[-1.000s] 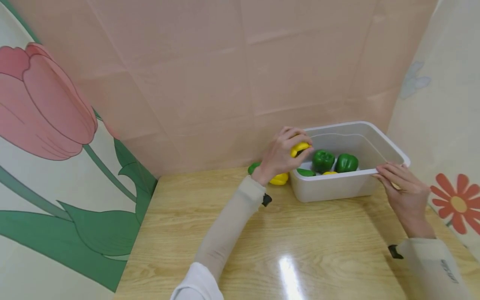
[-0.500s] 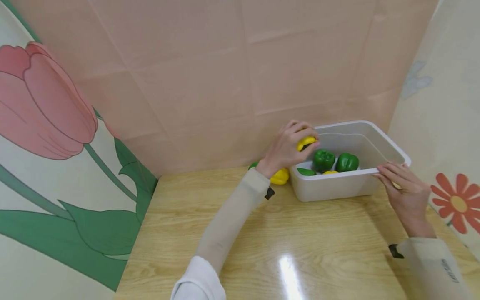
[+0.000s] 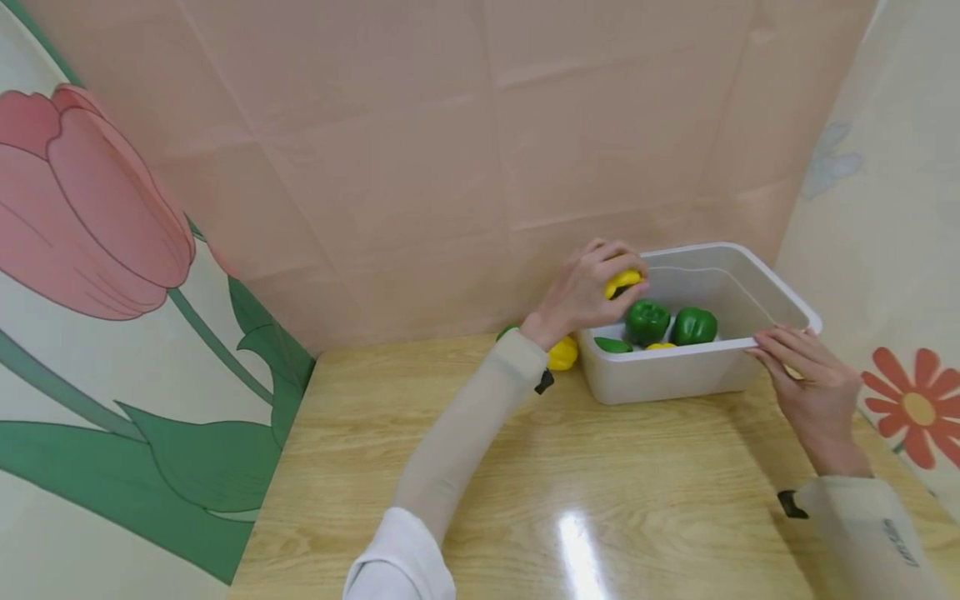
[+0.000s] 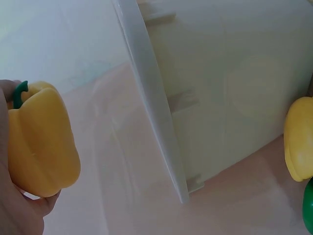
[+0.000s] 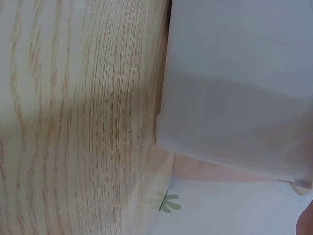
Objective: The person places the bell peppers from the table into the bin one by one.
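Observation:
A yellow bell pepper (image 4: 44,142) with a green stem is gripped in my left hand (image 3: 588,287), held above the left end of a white plastic bin (image 3: 675,364). My right hand (image 3: 813,392) pinches the bin's front rim near its right corner. Inside the bin lie two green bell peppers (image 3: 694,326), a green piece (image 3: 612,344) partly hidden by the front wall, and something yellow (image 3: 660,346) mostly hidden. Only a sliver of the right hand's skin shows in the right wrist view.
Left of the bin, another yellow pepper (image 3: 562,353) and a green one (image 3: 506,332) sit on the wooden table (image 3: 420,417), partly behind my left arm. A pink-covered wall (image 3: 405,167) stands behind, and a flower-printed wall (image 3: 900,275) is at the right.
My left hand has moved to the right with the yellow bell pepper, from the bin's left rim to over its left end. The right hand and the bin have stayed put.

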`<action>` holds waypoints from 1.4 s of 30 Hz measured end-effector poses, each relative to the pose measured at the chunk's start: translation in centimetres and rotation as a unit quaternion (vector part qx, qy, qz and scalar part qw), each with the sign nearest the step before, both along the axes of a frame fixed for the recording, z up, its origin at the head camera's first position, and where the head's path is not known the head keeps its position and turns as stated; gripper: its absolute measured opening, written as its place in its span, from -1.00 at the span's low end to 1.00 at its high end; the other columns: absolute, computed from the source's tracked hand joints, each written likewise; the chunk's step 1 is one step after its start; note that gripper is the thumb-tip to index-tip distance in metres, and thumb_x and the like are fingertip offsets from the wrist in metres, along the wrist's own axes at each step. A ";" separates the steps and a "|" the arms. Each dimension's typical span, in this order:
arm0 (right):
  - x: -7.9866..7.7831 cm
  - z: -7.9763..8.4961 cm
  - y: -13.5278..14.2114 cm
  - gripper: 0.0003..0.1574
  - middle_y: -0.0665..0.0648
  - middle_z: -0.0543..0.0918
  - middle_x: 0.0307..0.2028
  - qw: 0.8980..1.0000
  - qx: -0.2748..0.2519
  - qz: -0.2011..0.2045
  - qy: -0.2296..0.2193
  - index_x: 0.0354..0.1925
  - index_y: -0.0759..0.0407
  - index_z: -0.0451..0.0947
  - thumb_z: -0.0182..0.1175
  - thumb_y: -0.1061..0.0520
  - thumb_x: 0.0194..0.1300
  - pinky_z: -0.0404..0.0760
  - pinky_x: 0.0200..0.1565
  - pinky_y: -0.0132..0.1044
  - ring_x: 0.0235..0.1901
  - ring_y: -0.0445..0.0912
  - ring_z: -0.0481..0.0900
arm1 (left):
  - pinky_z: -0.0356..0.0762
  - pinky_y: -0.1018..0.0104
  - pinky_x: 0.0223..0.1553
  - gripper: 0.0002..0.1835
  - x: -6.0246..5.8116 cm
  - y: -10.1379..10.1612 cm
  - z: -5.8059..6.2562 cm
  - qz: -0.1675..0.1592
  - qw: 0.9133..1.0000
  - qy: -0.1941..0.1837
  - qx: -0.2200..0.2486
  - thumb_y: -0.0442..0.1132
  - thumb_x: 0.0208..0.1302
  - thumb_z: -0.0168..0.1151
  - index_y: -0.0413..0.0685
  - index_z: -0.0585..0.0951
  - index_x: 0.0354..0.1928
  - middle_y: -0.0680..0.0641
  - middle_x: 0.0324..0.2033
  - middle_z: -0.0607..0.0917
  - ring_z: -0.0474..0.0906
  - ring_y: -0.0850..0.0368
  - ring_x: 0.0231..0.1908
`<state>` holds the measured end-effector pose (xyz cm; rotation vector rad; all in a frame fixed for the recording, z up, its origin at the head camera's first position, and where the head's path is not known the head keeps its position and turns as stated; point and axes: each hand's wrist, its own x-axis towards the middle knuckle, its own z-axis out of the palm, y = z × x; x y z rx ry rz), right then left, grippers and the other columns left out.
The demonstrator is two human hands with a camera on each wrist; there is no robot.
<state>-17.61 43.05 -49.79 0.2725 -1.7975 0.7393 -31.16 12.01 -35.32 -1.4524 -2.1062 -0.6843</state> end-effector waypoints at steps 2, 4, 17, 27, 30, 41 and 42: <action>0.1 0.1 -0.1 -0.79 0.39 0.82 -0.13 1.000 -0.002 0.001 0.002 -0.19 0.32 0.86 0.58 0.31 0.16 0.51 0.42 -0.03 0.16 -0.19 0.76 | 0.35 0.38 0.33 -0.85 -0.1 0.1 0.0 -0.001 1.000 -0.002 0.003 -0.04 0.45 0.39 0.14 0.77 -0.06 0.11 0.01 0.74 0.55 0.11 0.14; 0.1 0.0 -0.1 -0.79 0.39 0.82 -0.12 1.000 0.000 0.000 0.001 -0.18 0.32 0.86 0.58 0.30 0.17 0.50 0.42 -0.02 0.16 -0.19 0.75 | 0.36 0.39 0.32 -0.85 -0.1 0.2 0.0 -0.002 1.000 -0.004 0.004 -0.04 0.44 0.40 0.13 0.77 -0.06 0.11 0.00 0.74 0.55 0.11 0.13; -0.2 -0.4 0.5 -0.74 0.37 0.83 -0.11 1.000 0.019 -0.013 -0.011 -0.14 0.27 0.86 0.58 0.31 0.14 0.51 0.41 -0.02 0.18 -0.23 0.74 | 0.41 0.46 0.21 -0.79 -0.3 0.8 0.1 0.011 0.999 -0.014 -0.036 0.02 0.44 0.33 0.14 0.75 -0.04 0.12 0.01 0.72 0.58 0.14 0.10; -0.2 -0.4 0.3 -0.71 0.36 0.83 -0.10 1.000 0.020 -0.013 -0.014 -0.14 0.26 0.86 0.59 0.34 0.11 0.51 0.41 -0.01 0.18 -0.21 0.74 | 0.45 0.46 0.00 -0.80 -0.2 1.3 0.1 -0.005 1.000 -0.007 -0.011 -0.05 0.39 0.25 0.14 0.76 -0.07 0.16 -0.07 0.70 0.55 0.18 -0.02; -0.2 -0.4 0.3 -0.71 0.37 0.83 -0.10 1.000 0.022 -0.013 -0.016 -0.13 0.26 0.86 0.58 0.34 0.12 0.51 0.41 -0.01 0.18 -0.21 0.74 | 0.43 0.48 0.01 -0.79 -0.2 1.4 0.2 -0.005 1.000 -0.007 -0.010 -0.05 0.40 0.24 0.14 0.76 -0.05 0.15 -0.07 0.71 0.55 0.18 -0.03; -0.3 -0.3 0.2 -0.74 0.39 0.82 -0.12 1.000 0.016 -0.012 -0.007 -0.15 0.26 0.87 0.59 0.32 0.13 0.52 0.41 -0.03 0.17 -0.18 0.76 | 0.38 0.50 0.23 -0.72 -0.3 2.8 0.1 0.012 0.999 0.010 -0.031 0.02 0.50 0.27 0.12 0.77 0.08 0.12 0.08 0.73 0.55 0.13 0.14; -0.3 -0.3 0.2 -0.74 0.39 0.82 -0.12 1.000 0.015 -0.012 -0.006 -0.15 0.26 0.87 0.59 0.32 0.13 0.52 0.41 -0.03 0.17 -0.18 0.76 | 0.38 0.49 0.24 -0.73 -0.3 2.9 0.1 0.011 0.999 0.012 -0.028 0.01 0.50 0.27 0.12 0.77 0.08 0.12 0.08 0.73 0.55 0.13 0.14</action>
